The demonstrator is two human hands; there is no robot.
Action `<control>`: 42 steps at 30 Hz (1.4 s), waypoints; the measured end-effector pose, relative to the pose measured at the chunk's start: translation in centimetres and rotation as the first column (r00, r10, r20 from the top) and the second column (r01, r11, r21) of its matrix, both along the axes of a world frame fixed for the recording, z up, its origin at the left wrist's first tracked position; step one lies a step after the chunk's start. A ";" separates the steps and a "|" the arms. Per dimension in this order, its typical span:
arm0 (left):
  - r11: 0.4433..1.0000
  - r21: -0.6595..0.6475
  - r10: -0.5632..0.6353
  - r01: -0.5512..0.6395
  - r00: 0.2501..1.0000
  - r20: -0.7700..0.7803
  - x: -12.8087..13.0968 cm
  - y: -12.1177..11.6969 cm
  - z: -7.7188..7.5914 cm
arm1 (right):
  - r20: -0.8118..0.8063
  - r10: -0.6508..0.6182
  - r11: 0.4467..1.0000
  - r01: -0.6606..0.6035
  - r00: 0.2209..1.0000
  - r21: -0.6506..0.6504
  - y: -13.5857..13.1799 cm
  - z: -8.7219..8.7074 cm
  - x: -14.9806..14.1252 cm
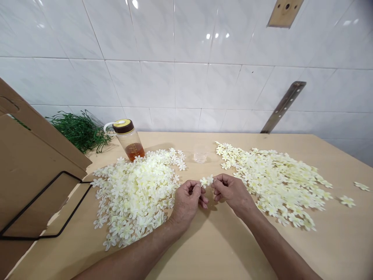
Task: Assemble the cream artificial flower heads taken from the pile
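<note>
My left hand [188, 201] and my right hand [231, 192] meet over the middle of the wooden table [204, 249]. Both pinch a small cream-white fabric flower [206, 181] between their fingertips, fingers curled. A thick heap of the same flowers [136, 192] lies just left of my left hand. A flatter, wider spread of flowers [276, 181] lies to the right of my right hand.
A clear bottle with amber liquid and a brown-yellow lid [128, 140] stands behind the left heap. A small clear cup [200, 154] sits at the back centre. Green plastic stems [80, 130] lie back left. A cardboard box [32, 171] fills the left edge. Two stray flowers [354, 194] lie far right.
</note>
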State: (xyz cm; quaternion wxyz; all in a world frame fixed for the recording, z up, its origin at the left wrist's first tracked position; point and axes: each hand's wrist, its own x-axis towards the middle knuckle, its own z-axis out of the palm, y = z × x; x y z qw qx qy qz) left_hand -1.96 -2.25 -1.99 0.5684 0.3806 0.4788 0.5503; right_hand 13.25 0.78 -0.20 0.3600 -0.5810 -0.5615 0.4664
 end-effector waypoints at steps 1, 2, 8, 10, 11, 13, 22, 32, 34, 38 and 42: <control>1.000 -0.001 0.005 -0.005 1.000 0.003 0.0 0.0 0.0 | 0.009 -0.006 1.000 0.006 1.000 0.005 0.0 0.0 0.0; 1.000 -0.004 0.009 -0.009 1.000 0.006 0.0 0.0 0.0 | 0.016 -0.017 1.000 0.017 1.000 0.009 0.1 -0.1 0.1; 0.998 -0.025 0.054 -0.053 0.998 0.026 0.0 0.1 0.0 | -0.055 -0.086 0.996 0.087 0.995 0.014 0.3 0.2 0.4; 0.999 -0.025 0.047 -0.046 0.999 0.025 0.0 0.1 0.1 | -0.132 -0.067 0.997 0.071 0.989 0.024 0.2 0.5 0.3; 0.999 -0.027 0.043 -0.042 0.999 0.023 0.0 0.0 0.2 | -0.170 -0.048 0.998 0.055 0.984 0.037 0.1 0.6 0.2; 0.999 -0.031 0.035 -0.034 0.999 0.019 0.0 0.0 0.3 | -0.229 -0.005 0.997 0.022 0.973 0.071 -0.2 1.0 0.0; 0.999 -0.039 0.024 -0.024 1.000 0.006 0.1 0.1 0.1 | -0.200 0.069 0.988 -0.039 0.977 0.151 -1.3 1.9 -1.0; 1.000 -0.001 -0.021 0.021 0.997 0.079 0.1 0.0 0.2 | 0.071 0.064 0.975 -0.077 0.995 0.209 -1.6 3.9 -3.7; 0.999 0.023 -0.042 0.041 0.996 0.075 0.0 -0.1 0.3 | 0.202 0.069 0.950 -0.126 0.977 0.287 -1.0 5.0 -4.8; 0.999 0.015 -0.040 0.039 0.997 0.062 0.0 -0.2 0.3 | 0.357 0.258 0.810 -0.402 0.898 0.427 0.7 7.2 -6.2; 0.999 -0.032 -0.005 0.008 0.996 0.094 0.1 -0.1 0.0 | 0.434 0.004 0.841 -0.238 0.901 0.486 1.5 6.8 -4.5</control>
